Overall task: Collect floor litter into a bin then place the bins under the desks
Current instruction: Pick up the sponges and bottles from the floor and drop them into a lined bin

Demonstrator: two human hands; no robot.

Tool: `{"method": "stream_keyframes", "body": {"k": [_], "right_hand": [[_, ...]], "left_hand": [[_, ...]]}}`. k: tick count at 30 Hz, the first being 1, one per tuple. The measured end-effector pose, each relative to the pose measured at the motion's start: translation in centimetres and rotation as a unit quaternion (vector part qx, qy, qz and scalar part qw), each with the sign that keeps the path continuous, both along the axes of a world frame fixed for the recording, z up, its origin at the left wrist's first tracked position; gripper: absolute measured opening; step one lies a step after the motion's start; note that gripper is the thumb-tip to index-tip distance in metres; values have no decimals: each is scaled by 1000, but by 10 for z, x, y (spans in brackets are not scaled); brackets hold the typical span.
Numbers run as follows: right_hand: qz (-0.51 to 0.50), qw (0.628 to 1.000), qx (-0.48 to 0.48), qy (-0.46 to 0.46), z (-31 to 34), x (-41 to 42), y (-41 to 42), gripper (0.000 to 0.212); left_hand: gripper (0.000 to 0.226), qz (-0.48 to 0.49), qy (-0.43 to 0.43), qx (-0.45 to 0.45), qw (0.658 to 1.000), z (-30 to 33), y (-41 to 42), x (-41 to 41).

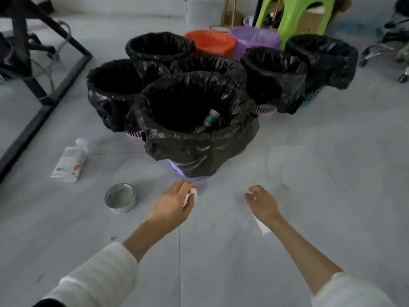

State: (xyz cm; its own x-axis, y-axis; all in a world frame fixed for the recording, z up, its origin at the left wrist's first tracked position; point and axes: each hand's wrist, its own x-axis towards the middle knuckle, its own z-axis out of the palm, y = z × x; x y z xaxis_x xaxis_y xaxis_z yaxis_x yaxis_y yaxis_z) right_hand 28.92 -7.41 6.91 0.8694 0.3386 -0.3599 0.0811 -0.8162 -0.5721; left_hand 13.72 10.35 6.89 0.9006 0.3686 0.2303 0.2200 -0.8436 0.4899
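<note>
Two bare hands reach down over the pale grey floor (309, 196), both in white knitted sleeves (99, 280); the left hand (171, 206) has its grip closed in a pinch on a small white scrap of paper (190, 194), just in front of the nearest bin; the right hand (262, 201) hangs with fingers loosely curled, and a second white paper strip (261, 226) shows just under its wrist, though whether the grip has hold of it cannot be told.

The nearest bin, a lilac plastic basket lined with a black rubbish bag (194, 140), stands on the floor straight ahead; one dark bottle with a pale cap (210, 120) leans inside it.

Behind it five more black-lined bins crowd together, counted by their open mouths; the left one (110, 89) touches the nearest bin; two unlined baskets, one orange (212, 43) and one purple (256, 39), stand at the back.

Two pieces of litter lie on the floor to the left: one white squeeze tube with a printed label (69, 161), and one grey roll of tape (120, 197) close to the left hand.

A lime green plastic stool (294, 16) stands behind the baskets; a black metal frame (44, 69) runs along the left.
</note>
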Motion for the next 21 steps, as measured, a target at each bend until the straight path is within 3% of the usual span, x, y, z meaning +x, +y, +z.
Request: {"method": "stream_keyframes", "body": {"k": [3,5,8,12,14,19,21], "right_hand": [[80,981,-177,18,-42,-10,-18,63],[89,969,-229,-22,-62,-13,-25,68],[65,967,-243,-53,-79,-1,-29,72],[64,975,-208,-31,-100,7,-30,73],[62,979,-185,-67,-108,-1,-29,70],[93,981,-148,-86,-119,-30,-24,69],[121,980,-131,-85,-119,-41,-22,71]], "left_hand": [[36,17,127,11,992,-45,-1,-14],[49,10,194,46,980,-70,6,-20],[78,30,251,104,962,-89,23,-11],[80,35,344,103,933,-104,41,10],[77,46,345,92,933,-115,40,13],[77,22,246,113,962,-129,17,-3],[75,29,225,67,972,-126,5,-12]]}}
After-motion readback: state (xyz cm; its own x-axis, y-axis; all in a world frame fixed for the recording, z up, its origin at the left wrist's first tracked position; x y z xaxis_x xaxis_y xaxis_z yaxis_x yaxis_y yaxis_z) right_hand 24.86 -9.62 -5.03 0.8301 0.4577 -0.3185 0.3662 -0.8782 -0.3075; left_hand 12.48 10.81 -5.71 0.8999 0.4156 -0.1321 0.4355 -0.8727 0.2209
